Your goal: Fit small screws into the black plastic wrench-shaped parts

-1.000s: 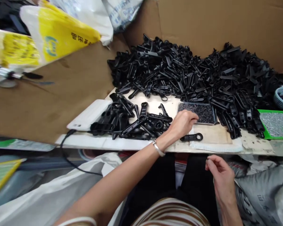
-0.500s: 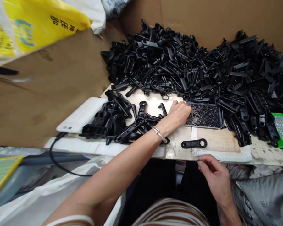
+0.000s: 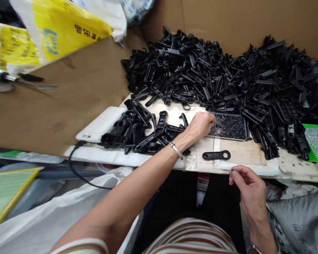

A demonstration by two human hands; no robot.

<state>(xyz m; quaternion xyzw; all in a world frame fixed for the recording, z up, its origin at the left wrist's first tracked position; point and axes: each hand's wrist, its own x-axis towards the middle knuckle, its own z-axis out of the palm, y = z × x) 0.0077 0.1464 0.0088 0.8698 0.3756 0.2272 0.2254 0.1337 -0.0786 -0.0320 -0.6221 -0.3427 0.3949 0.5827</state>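
My left hand (image 3: 201, 125) reaches over the left end of a clear tray (image 3: 229, 139) filled with small black parts (image 3: 229, 126). Its fingers are pinched together at the tray, and whatever they hold is hidden. Below the tray, a flat black plastic handle piece (image 3: 216, 155) with a ring at its right end lies on the bench. My right hand (image 3: 250, 185) is just in front of the bench edge, thumb and forefinger pressed together on a tiny dark part that I cannot make out clearly.
A big heap of black plastic pieces (image 3: 201, 70) backs the bench against cardboard (image 3: 228, 21). More handles (image 3: 148, 132) lie left, beside a white box (image 3: 102, 123) with a black cable (image 3: 76, 173). A green tray (image 3: 316, 158) of metal pieces stands right.
The view has shifted slightly. My left hand stays at the tray with its fingers pinched. My right hand has moved a little rightward, and a tiny dark part now shows at its fingertips.
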